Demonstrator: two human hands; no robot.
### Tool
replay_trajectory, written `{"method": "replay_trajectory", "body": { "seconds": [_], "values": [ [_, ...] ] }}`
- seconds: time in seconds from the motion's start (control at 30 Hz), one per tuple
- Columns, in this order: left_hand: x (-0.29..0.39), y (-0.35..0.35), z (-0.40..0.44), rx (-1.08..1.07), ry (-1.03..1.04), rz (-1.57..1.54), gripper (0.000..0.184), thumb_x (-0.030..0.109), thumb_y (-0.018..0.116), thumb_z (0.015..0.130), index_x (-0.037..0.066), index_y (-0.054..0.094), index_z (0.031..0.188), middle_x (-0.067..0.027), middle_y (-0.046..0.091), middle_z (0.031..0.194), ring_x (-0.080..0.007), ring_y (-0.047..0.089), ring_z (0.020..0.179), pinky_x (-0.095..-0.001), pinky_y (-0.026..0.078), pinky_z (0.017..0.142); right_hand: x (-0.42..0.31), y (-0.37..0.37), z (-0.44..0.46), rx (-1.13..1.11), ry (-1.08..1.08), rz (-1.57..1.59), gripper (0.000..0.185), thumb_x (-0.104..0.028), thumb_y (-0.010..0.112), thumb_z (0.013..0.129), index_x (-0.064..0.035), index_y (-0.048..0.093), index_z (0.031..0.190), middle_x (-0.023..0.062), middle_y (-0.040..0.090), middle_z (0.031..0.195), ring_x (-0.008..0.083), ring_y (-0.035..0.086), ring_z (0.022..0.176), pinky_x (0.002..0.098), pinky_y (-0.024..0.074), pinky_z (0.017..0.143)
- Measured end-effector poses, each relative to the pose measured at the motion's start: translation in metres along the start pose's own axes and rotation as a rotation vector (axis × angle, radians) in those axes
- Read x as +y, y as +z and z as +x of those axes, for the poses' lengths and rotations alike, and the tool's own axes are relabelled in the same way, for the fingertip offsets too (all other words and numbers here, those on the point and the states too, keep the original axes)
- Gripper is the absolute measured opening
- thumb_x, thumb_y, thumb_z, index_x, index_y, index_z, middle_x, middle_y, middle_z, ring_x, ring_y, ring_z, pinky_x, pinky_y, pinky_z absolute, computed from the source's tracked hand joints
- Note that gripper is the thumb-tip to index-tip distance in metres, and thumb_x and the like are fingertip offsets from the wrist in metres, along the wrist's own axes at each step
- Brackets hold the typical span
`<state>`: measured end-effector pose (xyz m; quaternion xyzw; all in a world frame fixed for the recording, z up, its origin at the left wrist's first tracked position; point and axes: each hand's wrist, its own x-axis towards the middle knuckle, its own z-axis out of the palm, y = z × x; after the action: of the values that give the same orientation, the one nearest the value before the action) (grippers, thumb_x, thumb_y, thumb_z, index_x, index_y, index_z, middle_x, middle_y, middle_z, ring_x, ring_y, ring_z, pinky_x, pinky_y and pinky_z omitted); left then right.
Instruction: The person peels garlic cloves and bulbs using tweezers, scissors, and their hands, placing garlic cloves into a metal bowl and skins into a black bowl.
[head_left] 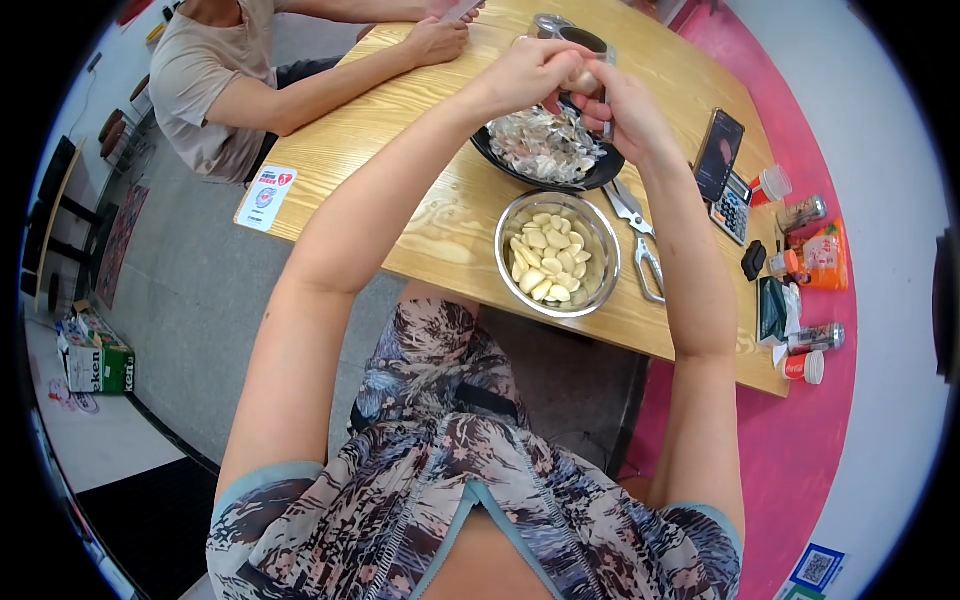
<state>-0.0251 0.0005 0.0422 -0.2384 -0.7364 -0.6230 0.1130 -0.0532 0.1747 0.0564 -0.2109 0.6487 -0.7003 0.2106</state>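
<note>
Pale lump (pixel 583 81): It was up between the fingers, over the far side of the black bowl. It looked like garlic, but the fingers hid much of it.
Left hand (pixel 532 73): It was bent around the lump and held it. If the grip got too loose, the lump could slip and drop.
Right hand (pixel 634 108): It gripped the lump from the other side. If both hands pushed too hard, the lump could squash or pop away.
Black bowl (pixel 612 174): It sat under the hands, full of thin, dry skins (pixel 545 145). A lump that fell there could get lost in them, and a bump could spill some.
Metal bowl (pixel 502 238): It stood just beside the black bowl, with smooth, pale pieces (pixel 550 255) in it. Light skins could blow or fall onto them.
Scissors (pixel 649 270): They lay by the metal bowl, near the right arm. A low swing of that arm could knock them.
Table (pixel 440 235): The metal bowl was close to its near edge, so a hard nudge could tip it off.
</note>
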Motion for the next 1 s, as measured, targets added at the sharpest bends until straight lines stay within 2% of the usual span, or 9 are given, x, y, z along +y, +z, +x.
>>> {"method": "replay_trajectory", "body": {
  "seconds": [0.27,0.33,0.53,0.67,0.77,0.87,0.93,0.97,1.0],
  "values": [
    [-0.005,-0.011,-0.014,-0.037,-0.174,-0.262,0.039,0.030,0.040,0.101,0.006,0.053,0.128,-0.0058,0.062,0.103,-0.0095,0.060,0.073,-0.0238,0.056,0.069,-0.008,0.005,-0.013,-0.017,0.054,-0.041,0.029,-0.024,0.050,0.095,0.0021,0.058,0.103,0.0060,0.059,0.075,0.0061,0.044,0.053,0.0223,0.0397,0.049],
    [-0.005,-0.012,-0.017,-0.065,-0.170,-0.283,0.038,0.031,0.040,0.101,0.008,0.053,0.128,-0.0070,0.061,0.110,-0.0108,0.062,0.083,-0.0250,0.056,0.073,-0.005,0.003,-0.014,0.022,0.100,-0.057,0.027,-0.022,0.054,0.092,0.0016,0.059,0.104,0.0041,0.059,0.076,0.0052,0.044,0.054,0.0214,0.0399,0.049],
    [-0.005,-0.010,-0.021,-0.056,-0.186,-0.298,0.038,0.029,0.039,0.101,0.006,0.053,0.129,-0.0087,0.058,0.116,-0.0131,0.062,0.095,-0.0286,0.057,0.078,-0.005,0.001,-0.019,0.003,0.088,-0.131,0.019,-0.014,0.063,0.086,0.0004,0.061,0.099,-0.0014,0.055,0.071,0.0041,0.046,0.056,0.0202,0.0371,0.048],
    [-0.006,-0.009,-0.024,-0.036,-0.220,-0.392,0.038,0.029,0.040,0.101,0.004,0.053,0.127,-0.0092,0.059,0.114,-0.0131,0.061,0.092,-0.0313,0.057,0.079,0.000,-0.005,-0.016,-0.040,0.059,-0.173,0.020,-0.011,0.066,0.083,0.0003,0.060,0.099,-0.0014,0.055,0.070,0.0039,0.045,0.056,0.0193,0.0353,0.048],
    [-0.014,-0.009,-0.024,-0.018,-0.267,-0.461,0.038,0.028,0.041,0.101,0.002,0.054,0.125,-0.0085,0.061,0.109,-0.0127,0.061,0.085,-0.0327,0.057,0.080,0.001,0.000,-0.018,-0.003,0.025,-0.251,0.021,-0.011,0.067,0.081,0.0004,0.061,0.097,0.0000,0.058,0.072,0.0057,0.050,0.059,0.0206,0.0392,0.052],
    [-0.020,-0.017,-0.020,0.018,-0.362,-0.473,0.035,0.027,0.040,0.101,0.005,0.056,0.123,-0.0074,0.062,0.104,-0.0123,0.059,0.079,-0.0303,0.057,0.075,0.007,0.003,-0.020,0.094,-0.103,-0.484,0.020,-0.011,0.067,0.079,0.0007,0.062,0.095,0.0009,0.060,0.073,0.0074,0.053,0.064,0.0227,0.0431,0.058],
    [-0.023,-0.022,-0.020,-0.007,-0.366,-0.053,0.031,0.024,0.044,0.099,0.007,0.058,0.121,-0.0058,0.064,0.095,-0.0127,0.059,0.075,-0.0280,0.054,0.071,0.011,-0.006,-0.020,0.131,-0.164,-0.713,0.019,-0.011,0.066,0.078,0.0010,0.063,0.092,0.0015,0.061,0.073,0.0083,0.055,0.067,0.0245,0.0448,0.062],
    [-0.028,-0.024,-0.021,-0.003,-0.370,-0.053,0.031,0.024,0.044,0.099,0.007,0.058,0.121,-0.0058,0.064,0.095,-0.0127,0.059,0.075,-0.0280,0.054,0.071,0.014,-0.010,-0.020,0.126,-0.162,-0.712,0.019,-0.011,0.066,0.078,0.0010,0.063,0.092,0.0015,0.061,0.073,0.0083,0.055,0.067,0.0245,0.0448,0.062],
    [-0.034,-0.025,-0.023,-0.011,-0.226,0.232,0.030,0.023,0.047,0.097,0.007,0.059,0.120,-0.0058,0.064,0.091,-0.0128,0.059,0.073,-0.0281,0.052,0.069,0.017,-0.014,-0.018,0.144,-0.172,-0.712,0.018,-0.011,0.066,0.078,0.0007,0.063,0.091,0.0011,0.060,0.072,0.0079,0.054,0.067,0.0242,0.0441,0.062]
  ]
}}
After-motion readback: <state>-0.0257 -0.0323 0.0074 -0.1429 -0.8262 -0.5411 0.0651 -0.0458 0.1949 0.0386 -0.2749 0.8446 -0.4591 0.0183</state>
